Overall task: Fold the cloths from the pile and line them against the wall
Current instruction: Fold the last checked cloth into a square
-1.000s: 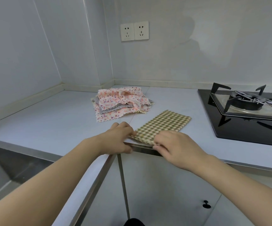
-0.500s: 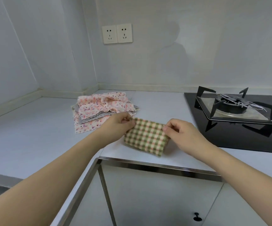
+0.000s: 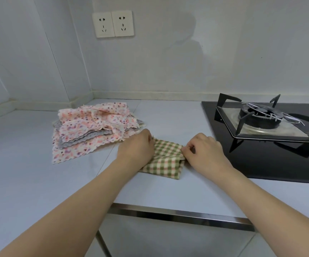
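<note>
**Folding the checked cloth: second fold closed**

Comparing with a second ago, we see the checked cloth [image 3: 164,160] reduced from a long rectangle at the counter's front edge to a compact packet farther in, just left of the hob [image 3: 272,138], which serves as our landmark. Half a second ago the far flap was in the air; now it lies down on the layer beneath. We judge the fold complete or nearly so, which leaves pressing flat and transfer to the wall [image 3: 187,62] behind the hob.

Hand states:
- Left hand [image 3: 137,148] rests curled on the packet's left edge; its fingertips are hidden, so we cannot tell how firm the hold is.
- Right hand [image 3: 203,150] pinches the packet's right corner between thumb and bent fingers.

Surroundings:
- The pile [image 3: 94,128] of floral and grey cloths lies well left of the hob, touching the left hand's far side. None of these are folded yet.
- A double socket [image 3: 113,24] sits on the wall, up and left of the hob.
- The burner grate [image 3: 257,115] stands raised on the hob.

We see no folded cloths along the wall. We judge the strip of counter left of the hob open for a straight push back.
</note>
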Demonstrator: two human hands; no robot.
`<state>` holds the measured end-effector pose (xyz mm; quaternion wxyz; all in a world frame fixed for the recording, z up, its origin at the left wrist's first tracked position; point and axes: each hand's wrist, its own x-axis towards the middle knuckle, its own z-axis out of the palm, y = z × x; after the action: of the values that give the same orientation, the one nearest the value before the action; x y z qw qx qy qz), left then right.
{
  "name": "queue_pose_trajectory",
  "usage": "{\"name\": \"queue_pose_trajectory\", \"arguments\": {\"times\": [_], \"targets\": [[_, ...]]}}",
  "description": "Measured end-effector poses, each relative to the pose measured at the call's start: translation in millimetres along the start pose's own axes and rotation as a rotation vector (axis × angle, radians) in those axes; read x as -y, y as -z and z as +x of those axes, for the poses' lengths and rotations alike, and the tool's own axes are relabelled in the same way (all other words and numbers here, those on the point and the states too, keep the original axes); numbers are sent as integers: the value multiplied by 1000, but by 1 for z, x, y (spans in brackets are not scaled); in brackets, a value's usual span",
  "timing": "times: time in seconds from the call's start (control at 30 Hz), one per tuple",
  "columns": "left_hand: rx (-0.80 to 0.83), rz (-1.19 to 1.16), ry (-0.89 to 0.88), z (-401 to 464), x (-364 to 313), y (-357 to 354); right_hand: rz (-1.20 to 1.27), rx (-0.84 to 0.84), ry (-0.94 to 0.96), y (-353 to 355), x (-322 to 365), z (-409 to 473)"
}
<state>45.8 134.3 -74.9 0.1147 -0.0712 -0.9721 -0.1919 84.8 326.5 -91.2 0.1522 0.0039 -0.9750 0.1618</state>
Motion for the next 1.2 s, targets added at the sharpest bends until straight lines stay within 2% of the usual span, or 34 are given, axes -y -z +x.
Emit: {"name": "queue_pose_trajectory", "arguments": {"times": [0.07, 0.2, 0.27, 0.37, 0.53, 0.6, 0.77, 1.0, 1.2], "targets": [[-16, -19, -17, -6, -1, 7, 18, 18, -21, 1, 1, 2], [-237, -72, -208, -42, -11, 22, 40, 31, -30, 1, 1, 2], [-161, -79, -197, -62, -24, 25, 38, 33, -33, 2, 2, 1], [-76, 136, -104, -75, -45, 16, 31, 59, -46, 7, 5, -1], [-165, 350, -128, -80, -67, 9, 16, 89, -57, 10, 6, -3], [-98, 403, -130, -81, -72, 9, 14, 85, -56, 10, 6, -4], [86, 320, -22, -84, -80, 16, -28, 74, -51, 9, 7, -4], [240, 216, 91, -87, -78, 13, -28, 83, -37, 7, 5, -2], [319, 216, 144, -79, -70, 11, -19, 89, -15, 7, 3, -2]]}}
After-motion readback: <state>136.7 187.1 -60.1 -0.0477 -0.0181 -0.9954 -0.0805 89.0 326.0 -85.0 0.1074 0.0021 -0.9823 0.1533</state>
